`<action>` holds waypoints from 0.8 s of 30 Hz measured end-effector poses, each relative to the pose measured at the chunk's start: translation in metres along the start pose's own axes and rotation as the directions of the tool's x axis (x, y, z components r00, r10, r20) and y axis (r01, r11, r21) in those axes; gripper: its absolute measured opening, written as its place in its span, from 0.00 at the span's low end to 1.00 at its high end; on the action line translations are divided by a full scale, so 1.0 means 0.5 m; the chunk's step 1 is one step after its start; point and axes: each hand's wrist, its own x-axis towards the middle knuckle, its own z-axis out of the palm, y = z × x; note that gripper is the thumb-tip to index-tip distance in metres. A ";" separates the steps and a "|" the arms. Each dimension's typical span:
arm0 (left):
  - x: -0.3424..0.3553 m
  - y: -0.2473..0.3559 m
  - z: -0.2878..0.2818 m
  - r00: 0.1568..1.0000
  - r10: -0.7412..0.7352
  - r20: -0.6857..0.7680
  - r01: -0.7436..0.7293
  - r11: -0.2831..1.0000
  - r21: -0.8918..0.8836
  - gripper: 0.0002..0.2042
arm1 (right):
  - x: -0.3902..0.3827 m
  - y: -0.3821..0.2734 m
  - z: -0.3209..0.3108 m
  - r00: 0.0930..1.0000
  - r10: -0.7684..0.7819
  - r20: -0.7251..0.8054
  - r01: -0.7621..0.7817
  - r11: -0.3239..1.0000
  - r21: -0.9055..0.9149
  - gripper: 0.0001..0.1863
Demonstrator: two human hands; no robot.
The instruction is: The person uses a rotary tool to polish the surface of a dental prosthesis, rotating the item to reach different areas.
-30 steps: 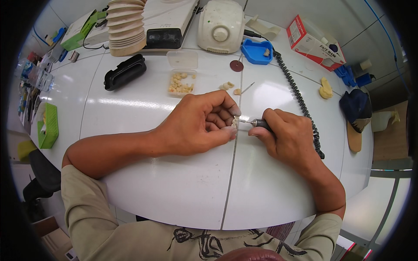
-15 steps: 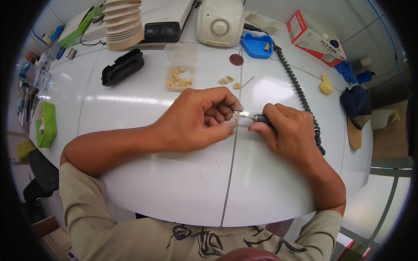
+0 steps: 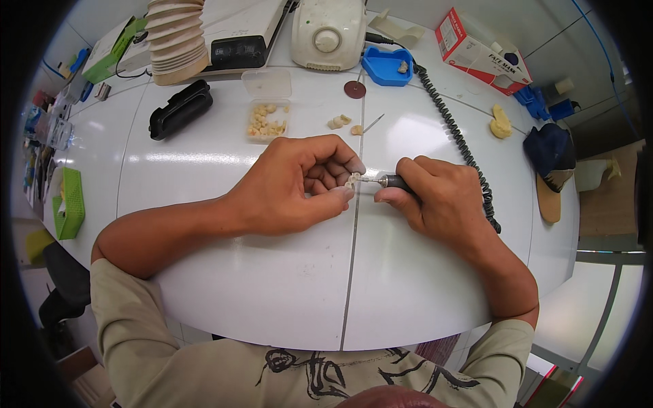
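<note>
My left hand (image 3: 292,183) pinches a small cream tooth-shaped piece (image 3: 351,182) between thumb and fingertips above the white table (image 3: 272,285). My right hand (image 3: 439,197) grips a dark rotary handpiece (image 3: 393,181) like a pen, its thin metal bit touching the piece. A black coiled cord (image 3: 454,129) runs from the handpiece back toward the cream control unit (image 3: 328,32).
A clear tray of cream tooth pieces (image 3: 266,121), loose pieces (image 3: 339,122), a dark round disc (image 3: 354,89) and a thin bur lie beyond my hands. A black case (image 3: 180,109), ribbed hose (image 3: 175,37), blue tray (image 3: 386,66), red-and-white box (image 3: 479,51), dark cap (image 3: 551,153) and green basket (image 3: 70,204) ring the table.
Both hands sit slightly nearer to me than before, still together. The left fingers have shifted on the piece and the handpiece bit stays against it.
</note>
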 end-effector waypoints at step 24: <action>0.002 0.004 0.000 1.000 0.021 0.014 -0.022 0.996 0.091 0.12 | 0.003 0.000 -0.013 0.996 -0.062 0.065 0.063 0.998 -0.010 0.26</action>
